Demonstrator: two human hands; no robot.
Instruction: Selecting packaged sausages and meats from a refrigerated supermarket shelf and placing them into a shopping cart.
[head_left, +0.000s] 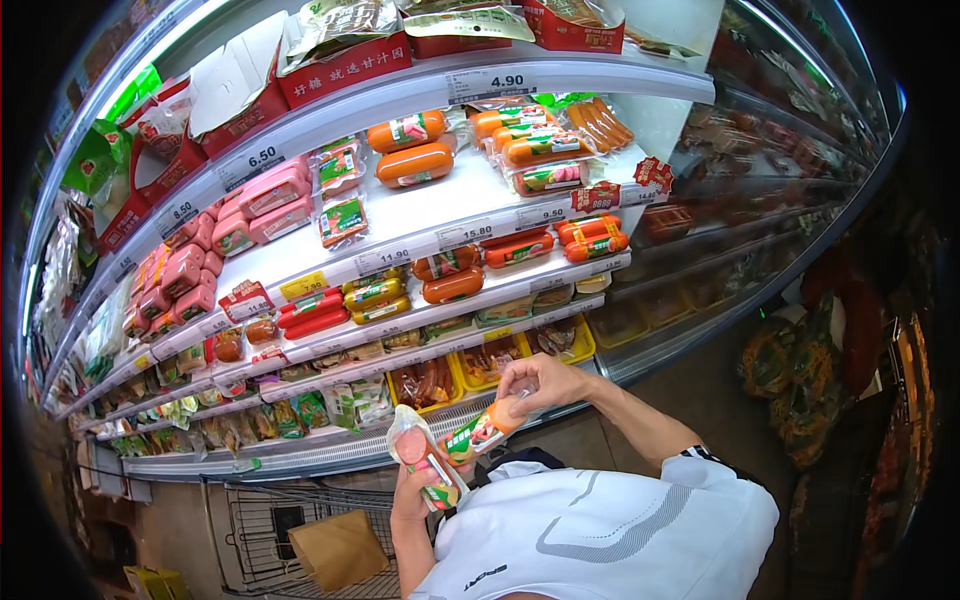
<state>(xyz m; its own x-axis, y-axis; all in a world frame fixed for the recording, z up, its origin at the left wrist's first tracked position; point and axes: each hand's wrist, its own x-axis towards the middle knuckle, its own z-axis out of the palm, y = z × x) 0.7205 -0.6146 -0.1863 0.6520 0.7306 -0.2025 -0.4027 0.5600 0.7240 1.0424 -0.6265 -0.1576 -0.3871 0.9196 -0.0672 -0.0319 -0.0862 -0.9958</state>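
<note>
My left hand (417, 486) grips a sausage pack (431, 454) in clear plastic with a green printed label. Its pinkish round end faces up towards the shelves. In my right hand (541, 381) is a second, orange sausage pack (480, 433) with a green label, pinched at its upper end between thumb and fingers. The two packs meet or overlap near their lower ends, in front of my white shirt (600, 525). Just behind my right hand are yellow trays (459, 373) of packed meat on a low shelf.
A lit refrigerated display holds large orange sausages (414, 163), pink sausage packs (276, 189) and red sausages (313, 311) on shelves with price strips (487, 231). A wire shopping cart (255, 559) with a brown paper bag (339, 547) stands at lower left. Net-wrapped goods (799, 405) lie at right.
</note>
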